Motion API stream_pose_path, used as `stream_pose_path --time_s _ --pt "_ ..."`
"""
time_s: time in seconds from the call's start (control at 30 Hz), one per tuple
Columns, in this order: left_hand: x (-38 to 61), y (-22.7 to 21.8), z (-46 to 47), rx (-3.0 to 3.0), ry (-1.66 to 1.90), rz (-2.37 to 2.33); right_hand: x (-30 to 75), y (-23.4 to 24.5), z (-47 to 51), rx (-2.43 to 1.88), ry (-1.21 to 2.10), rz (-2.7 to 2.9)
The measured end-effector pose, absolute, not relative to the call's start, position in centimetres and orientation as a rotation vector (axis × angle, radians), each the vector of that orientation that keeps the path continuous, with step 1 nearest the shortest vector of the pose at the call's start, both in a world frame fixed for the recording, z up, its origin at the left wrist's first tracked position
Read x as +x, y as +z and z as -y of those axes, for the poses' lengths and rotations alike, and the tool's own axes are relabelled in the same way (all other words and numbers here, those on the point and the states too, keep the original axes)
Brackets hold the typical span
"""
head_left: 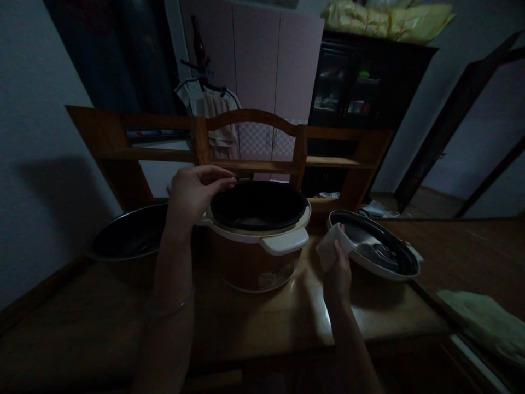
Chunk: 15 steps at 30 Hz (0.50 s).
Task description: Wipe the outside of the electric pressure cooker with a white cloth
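Observation:
A pressure-cooker-like pot (254, 265) with a brown body, a white rim and a white front handle stands in the middle of the table, its top off and its inside dark. Over its left rim is my left hand (192, 194), thumb and fingers pinched together; whatever they may hold is too small to make out. To the right of the pot, my right hand (338, 271) grips a folded white cloth (328, 249), perhaps a wipe. Just beyond that hand lies the round lid (377, 246), its inner side facing up.
A dark, wide bowl (127, 235) stands at the left of the wooden table (254, 328). Along the back edge runs a wooden shelf (250, 116). Pale fabric (484, 317) lies at the lower right. The room is dim, with cabinets behind.

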State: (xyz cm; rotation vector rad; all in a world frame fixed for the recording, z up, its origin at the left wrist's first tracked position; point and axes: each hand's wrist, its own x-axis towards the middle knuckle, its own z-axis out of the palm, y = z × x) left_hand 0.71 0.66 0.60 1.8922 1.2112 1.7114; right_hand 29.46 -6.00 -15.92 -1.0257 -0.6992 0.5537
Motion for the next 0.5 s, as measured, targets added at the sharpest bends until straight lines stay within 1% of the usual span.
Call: stream_pose_path --time_s 0.03,0.1,0.2,0.27,0.37,0.5 --pt "0.5 0.4 -1.3 1.854 1.702 -1.178 28.6 -15.8 4.9 -0.939 0.652 0.701" --pt "0.3 0.1 -2.1 1.814 1.655 -1.116 26.9 -15.6 3.2 -0.856 0.735 0.745" --pt "0.6 0.0 -2.4 1.823 1.451 -1.127 24.8 -15.8 1.9 -0.687 0.792 0.832" --pt "0.9 -0.1 -2.2 1.850 1.247 -1.170 23.9 -16.1 1.6 -0.613 0.785 0.852" --pt "1.1 -0.3 -2.1 1.936 1.000 -1.204 23.4 -16.6 1.6 -0.624 0.729 0.859" --pt "1.2 -0.7 -2.3 2.070 0.847 -1.284 23.4 -16.5 1.9 -0.690 0.681 0.898"
